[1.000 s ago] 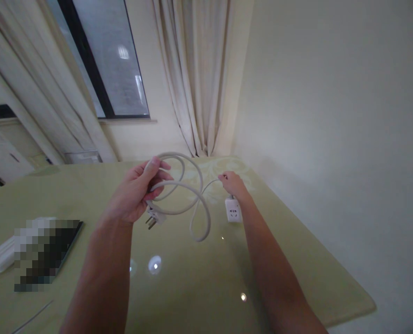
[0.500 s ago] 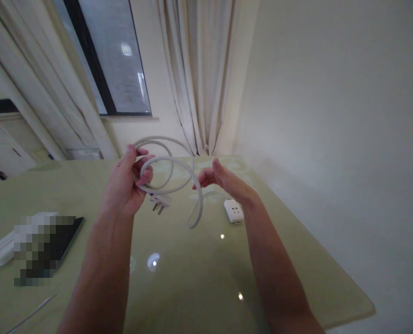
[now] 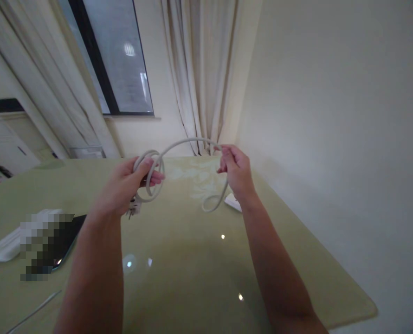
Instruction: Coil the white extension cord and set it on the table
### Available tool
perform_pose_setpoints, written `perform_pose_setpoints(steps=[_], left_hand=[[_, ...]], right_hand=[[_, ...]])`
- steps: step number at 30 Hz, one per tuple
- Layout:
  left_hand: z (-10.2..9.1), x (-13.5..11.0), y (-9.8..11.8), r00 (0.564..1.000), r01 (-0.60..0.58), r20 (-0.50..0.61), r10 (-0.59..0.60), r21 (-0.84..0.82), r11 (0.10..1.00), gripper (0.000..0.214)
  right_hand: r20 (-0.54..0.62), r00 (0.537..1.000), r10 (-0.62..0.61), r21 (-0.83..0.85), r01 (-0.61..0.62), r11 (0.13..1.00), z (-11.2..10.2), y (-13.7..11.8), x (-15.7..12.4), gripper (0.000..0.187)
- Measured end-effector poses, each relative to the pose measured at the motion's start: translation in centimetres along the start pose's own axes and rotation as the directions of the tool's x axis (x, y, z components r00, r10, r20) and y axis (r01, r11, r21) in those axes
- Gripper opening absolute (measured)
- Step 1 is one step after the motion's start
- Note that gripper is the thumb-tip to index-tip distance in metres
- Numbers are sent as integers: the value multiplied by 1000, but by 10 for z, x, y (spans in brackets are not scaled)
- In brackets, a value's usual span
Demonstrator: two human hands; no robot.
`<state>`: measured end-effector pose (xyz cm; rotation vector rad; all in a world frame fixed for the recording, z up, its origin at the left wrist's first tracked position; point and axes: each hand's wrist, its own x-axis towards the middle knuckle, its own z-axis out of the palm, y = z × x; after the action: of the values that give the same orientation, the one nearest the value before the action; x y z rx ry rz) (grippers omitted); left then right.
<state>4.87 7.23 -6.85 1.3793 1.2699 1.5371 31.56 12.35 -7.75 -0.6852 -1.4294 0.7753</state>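
Raised now, right hand (image 3: 235, 168) fingers pinch the cable (image 3: 189, 141) — left hand (image 3: 132, 182) fingers clasp its coils.

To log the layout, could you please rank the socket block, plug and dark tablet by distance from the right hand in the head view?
1. Socket block: just below the right hand, on the table.
2. Plug: under the left hand.
3. Dark tablet: far left.
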Motion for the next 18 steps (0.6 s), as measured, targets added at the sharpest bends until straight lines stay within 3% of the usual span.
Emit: perform_pose_setpoints(steps=[1,3,8,14,18], left_hand=[[1,-1,-2,998,4,68,-7,42,999,37],[6,-4,-3,986,8,165,-19,62,998,42],[30,-9,0,951,80,305,-56,-67,995,42],[43,-11,7,956,235,246,-160,-316,919,30],[44,-12,13,930,292,341,-133,-472,832,21]], right_hand=[[-128,991,-46,-39,41,998,-2,0,1,40],[-227,969,-98,-91,79,993,-4,-3,2,45],[-141,979,-147,-187,120,975,-5,-8,-1,45],[-174,941,-291,-460,184,869,-5,-12,-2,40],[-98,941,-324,-531,225,817,-6,-17,-4,37]])
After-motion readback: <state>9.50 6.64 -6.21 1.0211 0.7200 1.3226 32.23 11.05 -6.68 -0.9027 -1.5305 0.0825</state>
